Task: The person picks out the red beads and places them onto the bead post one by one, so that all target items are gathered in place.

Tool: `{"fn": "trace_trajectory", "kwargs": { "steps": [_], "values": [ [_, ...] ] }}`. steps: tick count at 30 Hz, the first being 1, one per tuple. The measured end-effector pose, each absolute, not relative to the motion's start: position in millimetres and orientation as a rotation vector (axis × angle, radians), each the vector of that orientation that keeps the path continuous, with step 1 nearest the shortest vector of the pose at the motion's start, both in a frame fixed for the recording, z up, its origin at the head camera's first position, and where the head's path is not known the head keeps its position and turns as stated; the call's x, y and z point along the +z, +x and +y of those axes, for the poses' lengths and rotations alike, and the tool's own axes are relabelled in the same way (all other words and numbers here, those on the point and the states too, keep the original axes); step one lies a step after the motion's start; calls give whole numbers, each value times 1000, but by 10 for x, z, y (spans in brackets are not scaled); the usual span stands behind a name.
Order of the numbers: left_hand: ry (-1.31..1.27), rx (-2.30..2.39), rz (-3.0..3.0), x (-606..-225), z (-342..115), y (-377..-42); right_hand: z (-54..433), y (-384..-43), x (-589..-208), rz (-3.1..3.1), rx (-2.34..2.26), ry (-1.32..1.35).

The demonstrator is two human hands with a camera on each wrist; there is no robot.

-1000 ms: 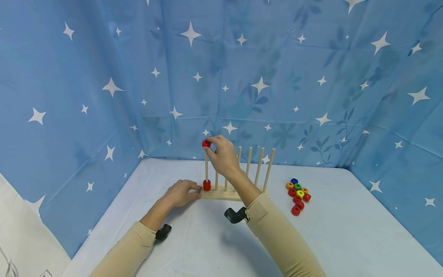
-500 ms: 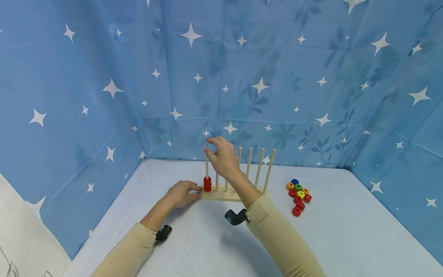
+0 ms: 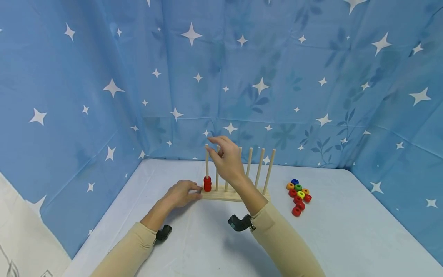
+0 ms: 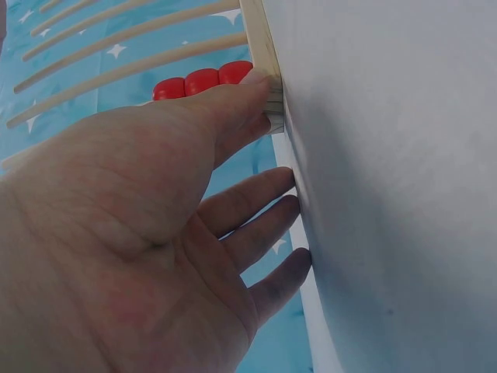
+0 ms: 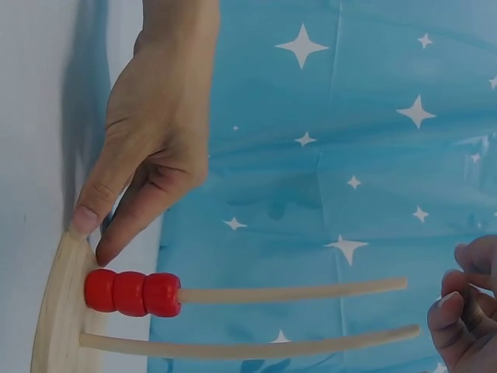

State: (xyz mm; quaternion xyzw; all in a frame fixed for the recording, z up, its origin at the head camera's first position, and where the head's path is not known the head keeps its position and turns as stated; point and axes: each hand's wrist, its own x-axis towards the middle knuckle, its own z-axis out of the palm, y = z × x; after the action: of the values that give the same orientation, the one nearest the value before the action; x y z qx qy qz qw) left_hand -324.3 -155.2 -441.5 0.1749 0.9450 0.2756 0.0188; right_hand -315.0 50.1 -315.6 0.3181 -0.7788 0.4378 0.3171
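A wooden peg stand (image 3: 225, 195) with several upright pegs stands on the white table. Three red beads (image 3: 207, 184) are stacked at the foot of its leftmost peg; the right wrist view shows the same red beads (image 5: 132, 293) against the base. My left hand (image 3: 181, 193) pinches the left end of the base (image 4: 264, 47) between thumb and index finger, its other fingers resting on the tabletop. Beside the top of the leftmost peg (image 3: 207, 161) is my right hand (image 3: 228, 159), thumb and index finger apart with nothing between them. It hides parts of the middle pegs.
To the right of the stand lies a loose group of beads: several red beads (image 3: 298, 199), a blue bead (image 3: 295, 181), a green bead (image 3: 298, 187), a yellow bead (image 3: 301, 194) and orange beads (image 3: 290, 186). A blue star-patterned curtain (image 3: 221, 77) hangs behind the table.
My right hand let go of a red bead at the peg's top, and it dropped onto the two below. That hand then shifted slightly right. The left hand stayed put.
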Motion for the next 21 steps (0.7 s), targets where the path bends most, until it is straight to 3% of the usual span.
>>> {"fn": "trace_trajectory", "kwargs": {
  "steps": [21],
  "values": [
    [550,843,2959,-4434,-1542,-3245,751,-2944,-3300,-1986,1172,800]
  ]
}}
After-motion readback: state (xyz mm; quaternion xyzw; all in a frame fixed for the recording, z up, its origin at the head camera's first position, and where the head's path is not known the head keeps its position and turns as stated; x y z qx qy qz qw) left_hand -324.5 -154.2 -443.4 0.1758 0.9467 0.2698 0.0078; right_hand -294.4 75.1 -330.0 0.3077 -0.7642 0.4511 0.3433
